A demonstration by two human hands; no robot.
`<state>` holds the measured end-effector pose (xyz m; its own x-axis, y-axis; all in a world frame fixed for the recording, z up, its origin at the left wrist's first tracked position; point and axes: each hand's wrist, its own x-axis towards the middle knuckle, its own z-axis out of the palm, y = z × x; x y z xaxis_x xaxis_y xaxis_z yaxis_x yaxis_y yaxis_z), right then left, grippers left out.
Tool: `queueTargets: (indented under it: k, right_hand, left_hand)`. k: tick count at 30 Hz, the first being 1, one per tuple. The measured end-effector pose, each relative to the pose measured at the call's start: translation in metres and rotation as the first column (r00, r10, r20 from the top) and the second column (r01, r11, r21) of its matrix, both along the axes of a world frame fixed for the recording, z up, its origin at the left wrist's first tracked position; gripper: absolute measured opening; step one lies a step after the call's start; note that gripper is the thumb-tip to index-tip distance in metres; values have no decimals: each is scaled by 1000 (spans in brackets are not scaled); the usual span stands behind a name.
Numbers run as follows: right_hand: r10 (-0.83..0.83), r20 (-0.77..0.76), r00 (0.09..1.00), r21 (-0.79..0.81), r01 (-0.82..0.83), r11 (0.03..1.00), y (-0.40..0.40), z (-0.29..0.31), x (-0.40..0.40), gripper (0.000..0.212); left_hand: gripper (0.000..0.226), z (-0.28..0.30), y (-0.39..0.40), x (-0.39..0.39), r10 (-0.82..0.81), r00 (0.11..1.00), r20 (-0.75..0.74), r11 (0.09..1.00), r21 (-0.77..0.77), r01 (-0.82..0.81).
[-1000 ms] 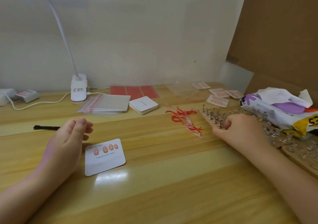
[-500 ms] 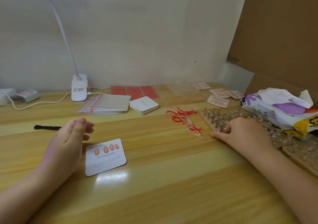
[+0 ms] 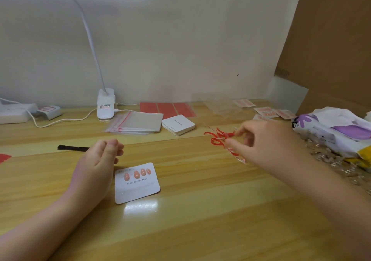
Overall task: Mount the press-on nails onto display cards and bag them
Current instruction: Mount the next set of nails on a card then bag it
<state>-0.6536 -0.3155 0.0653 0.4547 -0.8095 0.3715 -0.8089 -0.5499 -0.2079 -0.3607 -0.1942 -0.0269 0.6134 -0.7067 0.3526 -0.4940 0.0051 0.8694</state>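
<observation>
Four peach press-on nails (image 3: pixel 137 174) sit in a row along the top of a white display card (image 3: pixel 137 183) that lies flat on the wooden counter (image 3: pixel 200 210), printed "Handmade Nail". The left hand (image 3: pixel 98 160) rests on its edge just beside the card, fingers (image 3: pixel 112 147) loosely curled and holding nothing. The right hand (image 3: pixel 267 142) is raised above the counter, its thumb and fingertips pinching at a tangle of red strips on clear film (image 3: pixel 222 140); whether a nail is held there I cannot tell. Farther back lie a stack of clear bags (image 3: pixel 138 121), a stack of blank cards (image 3: pixel 178 124) and a lamp base (image 3: pixel 106 105).
</observation>
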Motion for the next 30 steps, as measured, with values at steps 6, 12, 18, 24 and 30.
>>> queueTargets:
  k: [6, 12, 18, 24, 30]
  right_hand:
    - [302, 91, 949, 148, -312, 938, 2, -11, 93, 14]
    - [405, 134, 905, 244, -426, 871, 10, -33, 161, 33]
    - [637, -156, 755, 584, -449, 676, 10, -36, 150, 104]
    - [655, -247, 714, 576, -435, 692, 11, -33, 149, 108]
    - [640, -170, 750, 623, -422, 659, 10, -31, 147, 97]
  left_hand:
    - [31, 2, 1, -2, 9, 1000, -9, 1000, 3, -9]
    - [31, 3, 1, -4, 18, 999, -41, 1000, 2, -18]
    - [39, 4, -1, -6, 19, 998, -62, 1000, 3, -19]
    - [29, 7, 3, -8, 38, 999, -25, 998, 43, -37]
    - [22, 17, 11, -17, 37, 898, 438, 916, 344, -206]
